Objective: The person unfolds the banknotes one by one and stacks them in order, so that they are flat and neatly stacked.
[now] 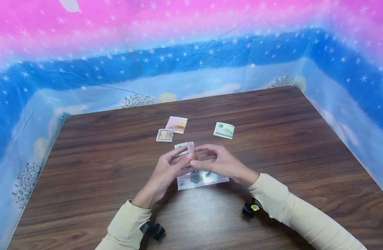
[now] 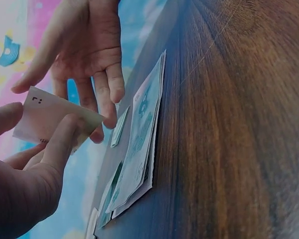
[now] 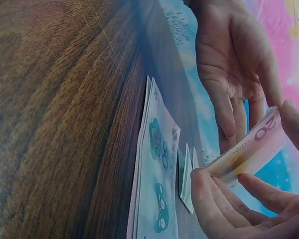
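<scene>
Above the table both hands hold a small folded 20 yuan banknote (image 1: 190, 148), raised at a tilt. My left hand (image 1: 174, 165) pinches it between thumb and fingers, as the left wrist view shows. From the other side my right hand (image 1: 224, 161) grips its edges with thumb and fingertips (image 3: 200, 174). Beneath the hands lies a short stack of green 50 banknotes (image 1: 191, 182), partly hidden by them. Just beyond the stack, a folded greenish banknote (image 1: 180, 146) shows behind the fingers.
Farther back on the wooden table (image 1: 100, 166) lie a folded pinkish banknote (image 1: 176, 122) and a brownish folded one (image 1: 165, 135) overlapping its corner. A folded green banknote (image 1: 224, 130) lies to their right. A patterned cloth (image 1: 191, 52) hangs around the table's far and side edges.
</scene>
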`<state>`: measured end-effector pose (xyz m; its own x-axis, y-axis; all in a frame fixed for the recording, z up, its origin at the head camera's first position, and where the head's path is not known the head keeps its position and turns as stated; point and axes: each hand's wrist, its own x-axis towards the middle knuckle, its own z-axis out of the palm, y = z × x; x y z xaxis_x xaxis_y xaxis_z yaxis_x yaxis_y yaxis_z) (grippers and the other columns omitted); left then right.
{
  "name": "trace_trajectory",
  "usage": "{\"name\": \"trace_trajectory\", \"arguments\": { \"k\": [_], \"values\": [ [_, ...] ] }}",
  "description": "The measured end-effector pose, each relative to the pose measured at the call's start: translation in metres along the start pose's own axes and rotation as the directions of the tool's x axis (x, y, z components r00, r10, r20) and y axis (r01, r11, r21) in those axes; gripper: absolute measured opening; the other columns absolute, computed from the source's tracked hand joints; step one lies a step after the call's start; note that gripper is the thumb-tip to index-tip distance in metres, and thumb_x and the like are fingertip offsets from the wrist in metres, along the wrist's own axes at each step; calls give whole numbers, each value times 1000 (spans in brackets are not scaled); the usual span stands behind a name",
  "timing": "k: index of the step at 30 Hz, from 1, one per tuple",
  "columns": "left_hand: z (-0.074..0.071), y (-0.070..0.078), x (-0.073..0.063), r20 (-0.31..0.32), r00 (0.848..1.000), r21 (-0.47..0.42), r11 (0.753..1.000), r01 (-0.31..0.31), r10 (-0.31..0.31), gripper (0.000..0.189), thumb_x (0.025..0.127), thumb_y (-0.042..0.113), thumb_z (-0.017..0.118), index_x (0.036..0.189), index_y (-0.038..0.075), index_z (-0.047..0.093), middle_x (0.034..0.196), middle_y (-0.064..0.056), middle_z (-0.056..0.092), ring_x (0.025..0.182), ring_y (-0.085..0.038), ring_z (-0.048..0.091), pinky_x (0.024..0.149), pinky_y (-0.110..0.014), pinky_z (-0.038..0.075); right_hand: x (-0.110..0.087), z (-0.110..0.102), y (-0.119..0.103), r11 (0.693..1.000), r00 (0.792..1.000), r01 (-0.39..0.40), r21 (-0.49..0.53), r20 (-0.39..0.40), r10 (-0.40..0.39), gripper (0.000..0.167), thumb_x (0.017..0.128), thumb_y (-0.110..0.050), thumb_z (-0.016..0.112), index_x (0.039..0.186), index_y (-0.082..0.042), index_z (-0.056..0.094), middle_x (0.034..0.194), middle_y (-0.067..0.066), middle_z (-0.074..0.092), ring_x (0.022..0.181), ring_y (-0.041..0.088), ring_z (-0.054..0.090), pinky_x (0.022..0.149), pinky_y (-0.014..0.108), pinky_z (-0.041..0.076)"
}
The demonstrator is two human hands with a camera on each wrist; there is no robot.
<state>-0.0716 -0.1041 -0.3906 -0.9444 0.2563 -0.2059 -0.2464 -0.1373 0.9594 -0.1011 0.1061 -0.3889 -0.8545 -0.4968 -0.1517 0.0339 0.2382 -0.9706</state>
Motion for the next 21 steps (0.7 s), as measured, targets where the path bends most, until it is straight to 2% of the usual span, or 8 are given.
{"name": "trace_trajectory", "arguments": {
  "k": [7, 13, 18, 21],
  "values": [
    [-1, 0, -1, 20, 1000, 5, 1000, -24, 24, 55, 100, 14, 66, 149, 1, 46, 142, -25, 55, 125, -35, 59, 98, -39, 56, 0, 2, -2, 999, 1000, 0, 35, 10, -1, 56, 88, -29, 81, 137, -11, 61, 124, 12, 68, 106, 26, 70, 92, 39, 59],
    [-4, 0, -3, 36, 999, 44, 999, -23, 21, 53, 102, 9, 61, 150, -2, 42, 142, -28, 53, 116, -34, 65, 96, -43, 57, -1, 0, -3, 1000, 1000, -2, 17, 30, 1, 55, 89, -28, 80, 139, -12, 61, 128, 11, 67, 112, 24, 67, 92, 37, 58],
    [-4, 0, -5, 79, 996, 75, 996, -57, 51, 47, 105, 3, 52, 149, -7, 40, 140, -31, 53, 114, -32, 65, 97, -47, 56, -5, -7, -5, 999, 999, -17, 50, 42, 15, 55, 91, -20, 75, 141, -3, 57, 132, 16, 64, 111, 27, 68, 94, 40, 58],
    [-4, 1, -6, 83, 995, 94, 993, -67, 59, 44, 105, 0, 48, 147, -10, 40, 137, -33, 54, 113, -31, 65, 96, -45, 57, -7, -10, -6, 998, 999, -37, 58, 38, 35, 57, 91, -15, 71, 142, 1, 54, 131, 18, 64, 109, 27, 68, 94, 40, 58]
  ]
}}
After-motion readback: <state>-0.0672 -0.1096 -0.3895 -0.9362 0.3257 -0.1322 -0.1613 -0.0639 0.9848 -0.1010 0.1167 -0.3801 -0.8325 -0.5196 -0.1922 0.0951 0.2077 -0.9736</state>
